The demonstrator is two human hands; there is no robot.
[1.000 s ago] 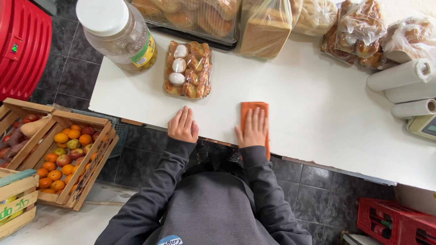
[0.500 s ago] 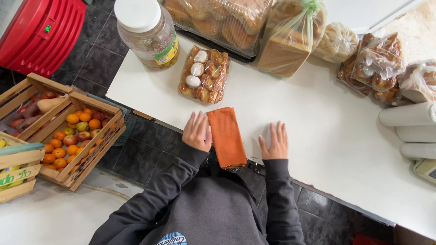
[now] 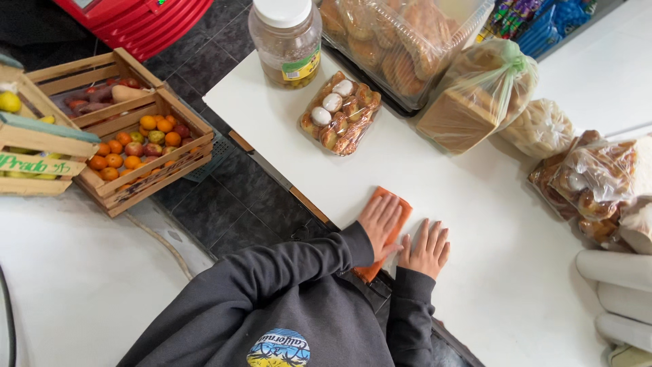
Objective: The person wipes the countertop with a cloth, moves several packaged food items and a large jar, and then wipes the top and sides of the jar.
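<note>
An orange cloth (image 3: 402, 205) lies on the white table (image 3: 489, 224) near its front edge, and one end hangs over that edge. My left hand (image 3: 379, 223) presses flat on the cloth and covers most of it. My right hand (image 3: 428, 248) lies palm down on the bare tabletop just to the right, fingers slightly apart, holding nothing. Both sleeves are dark grey.
At the back of the table stand a large white-lidded jar (image 3: 285, 41), a wrapped packet of sweets (image 3: 339, 112), a clear box of pastries (image 3: 401, 41) and bagged breads (image 3: 475, 95). White paper rolls (image 3: 618, 272) lie at the right. Wooden fruit crates (image 3: 136, 149) sit on the floor at the left.
The orange cloth has slid leftwards, from under my right hand to under my left hand. My right hand now rests on bare table. The view has shifted too.
</note>
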